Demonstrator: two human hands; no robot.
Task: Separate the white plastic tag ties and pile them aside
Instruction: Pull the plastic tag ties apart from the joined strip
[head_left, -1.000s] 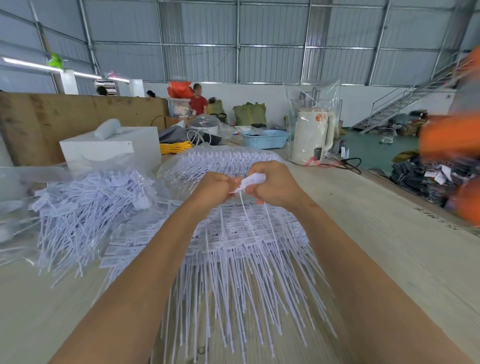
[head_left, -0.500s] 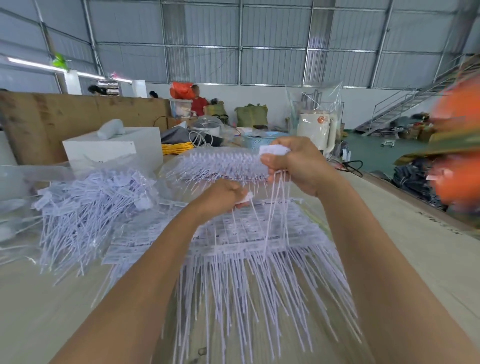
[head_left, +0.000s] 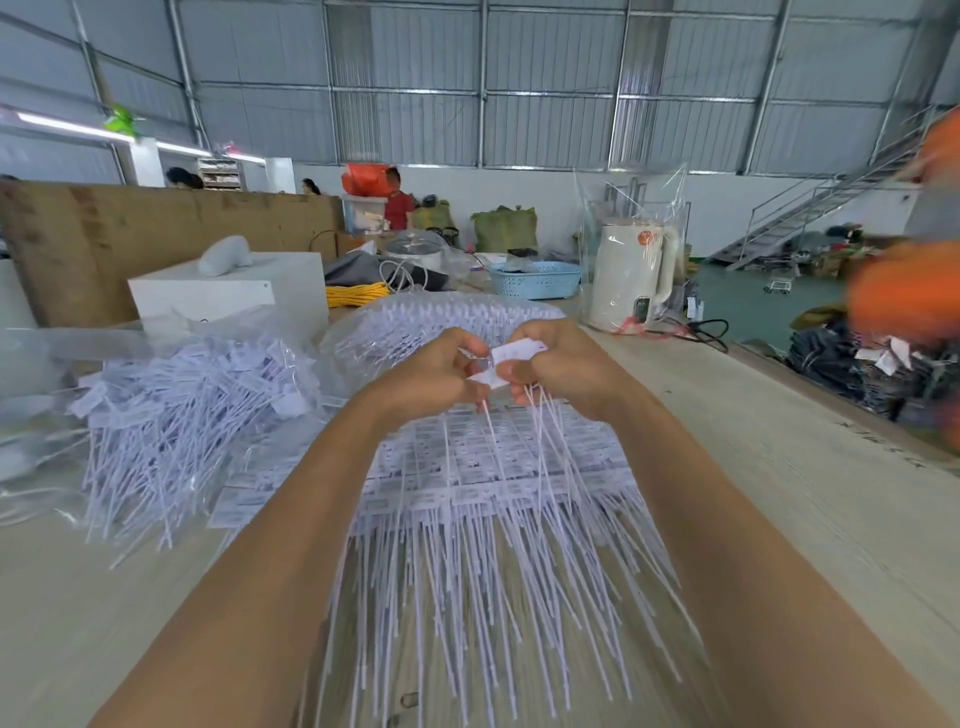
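Tag ties (head_left: 511, 358) between kettle (head_left: 631, 275), loose pile (head_left: 171, 405)

Matt pale wood-grain desk (head_left: 810, 499), thin white plastic tag ties (head_left: 493, 519) with smooth stems, glossy crinkled clear plastic bag (head_left: 631, 208) round a smooth cream kettle (head_left: 631, 275), blue perforated plastic basket (head_left: 535, 280)

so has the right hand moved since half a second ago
Yes. The right hand has dropped from level with the blue plastic basket back beside the left hand.
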